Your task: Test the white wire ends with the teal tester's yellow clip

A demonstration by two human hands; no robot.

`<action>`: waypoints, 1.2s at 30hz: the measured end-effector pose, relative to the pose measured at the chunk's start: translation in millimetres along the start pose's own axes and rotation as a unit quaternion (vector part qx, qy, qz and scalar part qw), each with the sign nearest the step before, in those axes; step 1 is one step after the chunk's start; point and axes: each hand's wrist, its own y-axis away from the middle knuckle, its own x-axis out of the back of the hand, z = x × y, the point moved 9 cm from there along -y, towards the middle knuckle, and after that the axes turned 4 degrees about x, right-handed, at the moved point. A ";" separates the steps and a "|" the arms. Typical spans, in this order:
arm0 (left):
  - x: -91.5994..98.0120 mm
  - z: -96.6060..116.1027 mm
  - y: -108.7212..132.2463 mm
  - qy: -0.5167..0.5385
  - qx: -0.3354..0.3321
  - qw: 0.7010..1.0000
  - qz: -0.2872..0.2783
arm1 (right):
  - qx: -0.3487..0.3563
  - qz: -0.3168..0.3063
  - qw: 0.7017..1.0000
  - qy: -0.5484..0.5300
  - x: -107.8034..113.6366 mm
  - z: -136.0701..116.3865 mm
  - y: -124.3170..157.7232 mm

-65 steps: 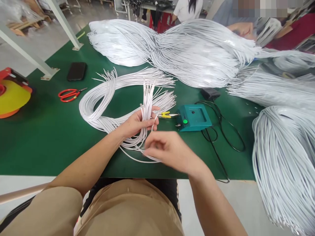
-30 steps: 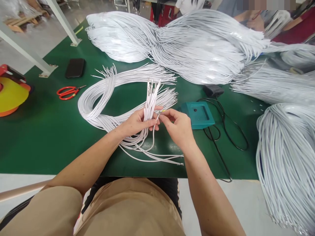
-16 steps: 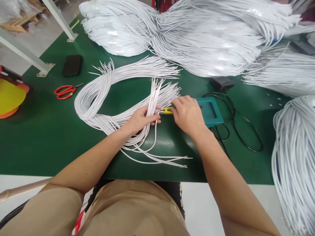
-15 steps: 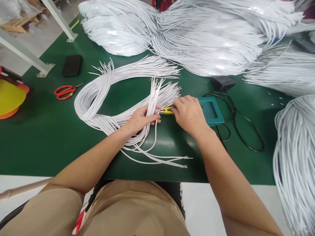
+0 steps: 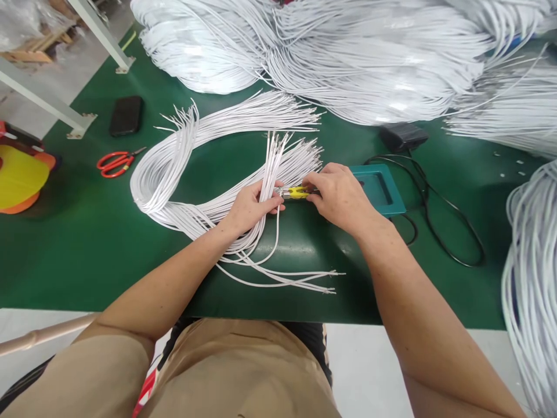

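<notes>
Holding tight, the left hand (image 5: 249,207) is curled around a bunch of white wires (image 5: 266,186). The wire tips stick up and away past the fingers. The rest of the bunch hangs down under the hand and lies on the green table (image 5: 87,244), near its front edge.

The right hand (image 5: 342,196) is just beside the left one. Its fingertips pinch a small yellow clip (image 5: 298,193). The clip sits between the two hands and touches the wire bunch by the left thumb. I cannot tell if a wire end is inside the clip.

Behind the right hand is a teal box (image 5: 380,188), partly hidden by it. Black cords (image 5: 439,203) loop on the table to the right of the box. A black block (image 5: 402,137) lies a bit farther back.

A big loop of white wires (image 5: 165,168) lies to the left of the hands. Red scissors (image 5: 115,162) and a black phone (image 5: 126,115) lie farther left, well apart from the hands. Huge piles of white wires (image 5: 348,58) fill the back of the table. More wires (image 5: 533,278) hang at the right edge.
</notes>
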 end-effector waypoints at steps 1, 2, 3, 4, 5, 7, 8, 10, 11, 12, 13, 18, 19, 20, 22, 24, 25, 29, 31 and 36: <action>1.0 -0.1 -0.1 -0.004 -0.002 1.000 0.007 | -0.003 -0.002 1.000 -0.003 -1.1 0.8 -0.9; 1.8 -0.4 -0.5 -0.009 -0.005 1.000 0.012 | -0.006 -0.004 1.000 -0.006 -2.1 1.5 -1.8; 2.2 -1.1 -1.0 -0.015 -0.007 1.000 0.016 | -0.009 -0.004 1.000 -0.008 -2.9 2.4 -2.7; 2.4 -1.9 -1.6 -0.022 -0.010 1.000 0.017 | -0.013 -0.003 1.000 -0.008 -3.3 3.2 -3.5; 2.5 -2.7 -2.4 -0.031 -0.013 0.999 0.019 | -0.017 0.000 1.000 -0.008 -3.3 4.1 -4.2; 2.4 -4.7 -3.7 -0.049 -0.014 0.999 0.020 | -0.025 0.002 1.000 -0.009 -3.1 5.4 -5.0; 2.4 -5.5 -4.1 -0.057 -0.013 0.998 0.020 | -0.028 0.000 1.000 -0.011 -3.3 5.8 -4.9; 1.7 -6.5 -4.3 -0.069 -0.010 0.997 0.019 | -0.026 -0.008 1.000 -0.014 -3.3 5.0 -3.0; 1.1 -6.5 -4.2 -0.070 -0.007 0.997 0.017 | -0.023 -0.006 1.000 -0.014 -2.0 4.3 -1.1; 0.7 -6.2 -3.9 -0.068 -0.005 0.998 0.015 | -0.023 0.003 1.000 -0.009 0.7 4.2 1.7; 0.4 -5.7 -3.6 -0.065 -0.003 0.998 0.014 | -0.031 0.022 0.999 0.003 4.8 5.6 5.4; 0.3 -4.5 -3.2 -0.047 0.014 0.999 0.014 | -0.156 0.124 0.978 0.064 18.6 26.2 30.7; 0.7 -4.7 -3.2 -0.044 0.018 0.999 0.014 | -0.166 0.126 0.976 0.064 16.3 28.5 32.7; 1.0 -4.6 -3.1 -0.042 0.021 0.999 0.014 | -0.168 0.123 0.976 0.061 13.3 30.0 33.1; 1.8 -3.6 -2.0 -0.039 0.023 0.999 0.012 | -0.169 0.115 0.977 0.057 8.9 32.1 31.5; 3.7 -1.7 0.1 -0.031 0.020 0.999 0.013 | -0.174 0.119 0.976 0.054 11.0 32.6 30.2; 5.1 -1.0 1.3 -0.024 0.018 0.999 0.015 | -0.175 0.127 0.975 0.051 14.7 30.1 30.2; 10.7 1.5 5.9 0.029 0.003 1.000 0.012 | -0.095 0.158 0.983 -0.019 32.6 -16.4 32.7; 11.3 2.0 7.4 0.048 -0.006 0.999 0.001 | 0.033 0.130 0.989 -0.067 32.8 -67.1 34.4; 8.8 2.7 9.7 0.063 -0.018 0.998 -0.022 | 0.205 0.044 0.977 -0.038 13.8 -159.0 50.0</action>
